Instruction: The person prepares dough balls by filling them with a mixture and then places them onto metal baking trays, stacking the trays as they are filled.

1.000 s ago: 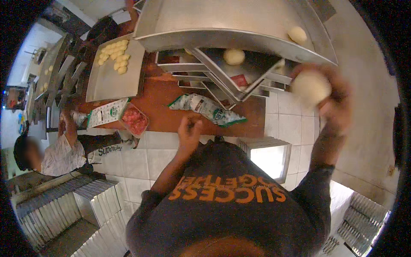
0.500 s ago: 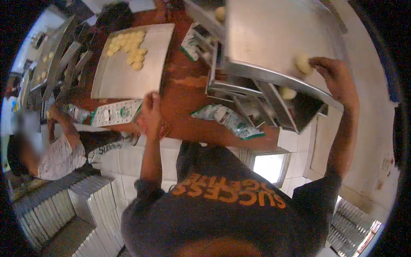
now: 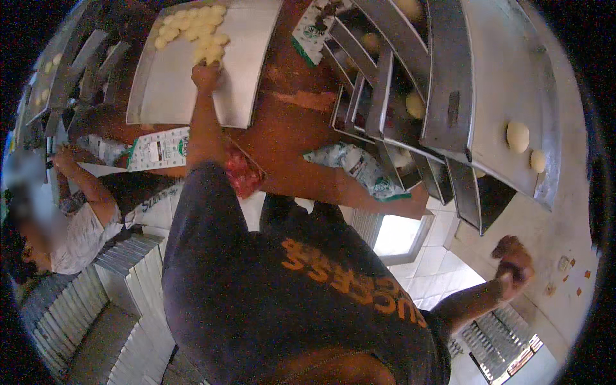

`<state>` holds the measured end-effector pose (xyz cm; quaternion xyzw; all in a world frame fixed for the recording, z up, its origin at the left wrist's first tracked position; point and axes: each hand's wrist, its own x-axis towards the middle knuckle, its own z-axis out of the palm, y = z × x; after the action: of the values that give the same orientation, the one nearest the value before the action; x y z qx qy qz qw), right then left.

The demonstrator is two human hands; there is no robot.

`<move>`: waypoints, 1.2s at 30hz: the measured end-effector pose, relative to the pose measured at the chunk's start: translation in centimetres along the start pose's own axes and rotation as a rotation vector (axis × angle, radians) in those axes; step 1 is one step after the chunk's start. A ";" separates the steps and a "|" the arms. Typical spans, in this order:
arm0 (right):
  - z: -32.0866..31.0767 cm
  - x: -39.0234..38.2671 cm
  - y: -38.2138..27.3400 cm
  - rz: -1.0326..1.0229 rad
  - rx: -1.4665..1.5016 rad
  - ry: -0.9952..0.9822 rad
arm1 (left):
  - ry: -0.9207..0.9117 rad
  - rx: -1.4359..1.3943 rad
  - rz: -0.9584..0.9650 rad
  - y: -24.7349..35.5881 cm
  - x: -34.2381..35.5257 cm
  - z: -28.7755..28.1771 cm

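Note:
My left hand [image 3: 206, 77] reaches over the left metal tray [image 3: 157, 96], its fingers closed on a dough ball [image 3: 208, 56] at the near end of a cluster of pale yellow dough balls [image 3: 187, 22]. Two dough balls [image 3: 518, 136] lie apart on the upper tray [image 3: 497, 77] of the stack at the right. Below that stack's near edge, my right hand [image 3: 514, 264] is drawn back at my side. It looks curled, with no dough showing in it, though it is somewhat blurred.
Tilted, crossed trays [image 3: 443, 115] with dough balls between them form the right stack. Printed plastic packets [image 3: 359, 168] and a red bag [image 3: 244, 170] lie along the brown table [image 3: 282, 147]. At the left, another person [image 3: 90, 224] works beside more trays [image 3: 77, 70].
My right hand has let go of a dough ball on the right tray and drawn back toward me. My left hand has moved forward to the dough cluster. The view has shifted.

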<state>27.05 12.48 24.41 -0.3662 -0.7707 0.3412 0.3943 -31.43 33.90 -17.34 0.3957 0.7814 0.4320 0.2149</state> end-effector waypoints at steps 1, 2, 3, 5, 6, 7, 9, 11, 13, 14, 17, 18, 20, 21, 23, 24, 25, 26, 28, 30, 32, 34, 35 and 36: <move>1.2 -0.3 0.3 0.004 0.103 -0.056 | -0.277 -0.405 -0.179 -0.3 -0.6 -1.2; 2.1 -0.5 0.8 0.084 0.206 -0.178 | -0.552 -0.805 -0.356 0.4 -1.3 -2.4; 2.9 -1.8 2.6 0.127 0.328 -0.243 | -0.545 -0.712 -0.317 3.2 -5.1 -2.6; 6.1 -4.9 6.2 0.392 0.374 -0.226 | -0.523 -0.651 -0.293 9.0 -13.1 -4.5; 7.7 -3.0 6.9 0.665 0.146 -0.514 | -0.693 -0.369 -0.297 11.3 -16.8 -5.5; 11.0 -4.0 9.5 0.675 0.194 -0.424 | -0.691 -0.061 0.060 8.3 -20.0 -4.7; 15.0 -3.9 13.9 0.715 -0.009 -0.532 | -0.513 0.346 0.651 10.4 -27.5 -4.0; 18.6 -4.4 18.3 0.606 -0.192 -0.458 | -0.394 0.398 0.568 8.5 -33.4 -1.5; 21.6 -5.7 24.2 0.175 -0.488 -0.283 | -0.375 0.288 0.312 1.9 -38.5 3.8; 22.4 -5.0 25.6 0.117 -0.541 -0.307 | -0.413 0.221 0.406 1.5 -40.0 4.6; 24.7 -3.2 28.1 0.052 -0.647 -0.443 | -0.596 0.195 0.482 2.0 -42.8 4.9; 25.5 -2.5 29.1 0.100 -0.647 -0.534 | -0.696 0.301 0.364 2.5 -41.8 4.8; 27.0 -2.3 32.0 0.090 -0.609 -0.564 | -0.759 0.215 0.132 2.0 -40.1 5.4; 27.7 -2.6 34.5 0.029 -0.573 -0.489 | -0.717 0.027 0.040 1.3 -38.2 6.0; 28.3 -2.3 34.8 0.016 -0.463 -0.474 | -0.622 -0.263 -0.198 1.3 -37.4 5.7; 28.1 -2.0 34.6 0.057 -0.397 -0.520 | -0.569 -0.364 -0.332 1.4 -37.3 5.4; 27.8 -1.9 34.3 0.110 -0.332 -0.557 | -0.516 -0.464 -0.463 1.6 -37.3 5.1; 27.6 -1.5 33.2 0.154 -0.266 -0.601 | -0.476 -0.696 -0.508 1.0 -37.6 5.0; 27.1 -1.1 31.5 0.201 -0.182 -0.644 | -0.381 -1.165 -0.574 -0.6 -38.1 5.4; 26.2 -1.7 31.0 0.156 -0.184 -0.601 | -0.362 -1.247 -0.592 0.7 -38.0 5.4; 25.8 -2.0 31.5 0.109 -0.226 -0.571 | -0.270 -1.292 -0.640 3.6 -37.8 5.3; 25.7 -2.3 32.2 0.106 -0.269 -0.594 | -0.333 -1.354 -0.648 3.3 -37.2 6.2; 25.6 -2.4 32.2 0.089 -0.291 -0.584 | -0.372 -1.385 -0.655 3.9 -37.0 6.3; 25.6 -2.5 32.2 0.072 -0.313 -0.573 | -0.362 -1.362 -0.672 4.3 -36.9 6.4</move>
<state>15.63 20.38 -14.41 -0.3383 -0.8801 0.3213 0.0878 -3.29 8.82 -17.34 -0.0170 0.3745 0.6570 0.6540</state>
